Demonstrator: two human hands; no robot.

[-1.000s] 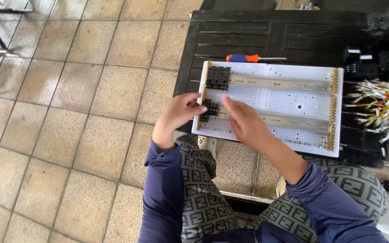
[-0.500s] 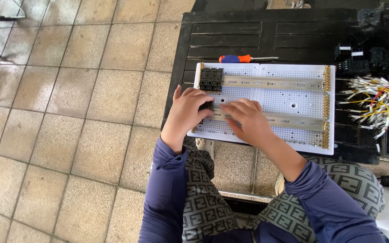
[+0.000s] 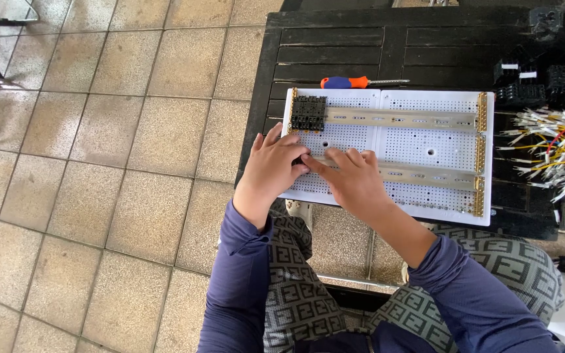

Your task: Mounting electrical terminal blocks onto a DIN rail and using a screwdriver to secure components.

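Both hands meet at the left end of the lower metal rail on the white perforated board, which lies on the dark slatted counter in the upper middle of the frame. The left hand curls its fingers inward and the right hand presses fingertips beside it; whatever their grip closes on is hidden, so I cannot tell. A black block sits on the upper rail. An orange-and-blue screwdriver lies above the board, loose wires at right.
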